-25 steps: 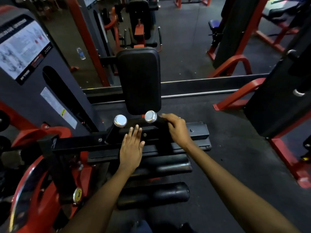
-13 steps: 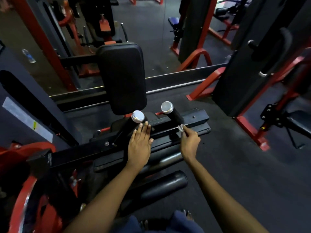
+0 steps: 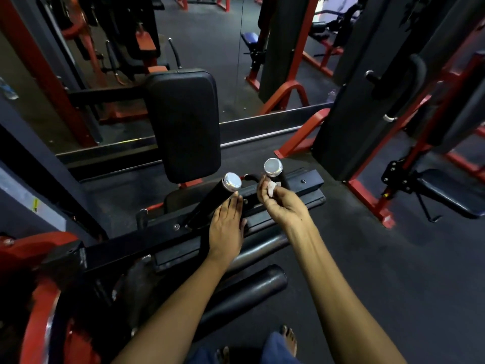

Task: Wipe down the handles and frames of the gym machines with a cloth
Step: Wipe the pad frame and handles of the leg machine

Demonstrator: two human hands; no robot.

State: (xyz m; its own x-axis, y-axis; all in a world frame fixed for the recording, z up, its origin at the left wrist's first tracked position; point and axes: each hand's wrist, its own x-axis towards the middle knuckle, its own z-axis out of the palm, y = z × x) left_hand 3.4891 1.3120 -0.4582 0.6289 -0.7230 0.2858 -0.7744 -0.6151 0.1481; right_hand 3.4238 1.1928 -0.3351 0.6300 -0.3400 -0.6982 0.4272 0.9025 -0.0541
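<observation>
Just below the tall black padded backrest (image 3: 185, 124), two black cylindrical handles with shiny silver end caps rise at a slant from the machine's black steel crossbar (image 3: 147, 239). The person's left hand (image 3: 227, 228) lies flat, fingers straight and close together, fingertips touching the left handle (image 3: 215, 198) just under its cap. The right hand (image 3: 282, 202) is raised beside the right handle (image 3: 274, 170), palm turned upward, fingers curled, pinching a small crumpled white cloth (image 3: 271, 186) at the fingertips; whether the cloth touches that handle I cannot tell. Two black foam rollers (image 3: 246, 290) lie beneath the forearms, near a bare foot (image 3: 288, 338) on the dark rubber floor (image 3: 393, 271). Red machine frames (image 3: 296, 97) stand further back.
</observation>
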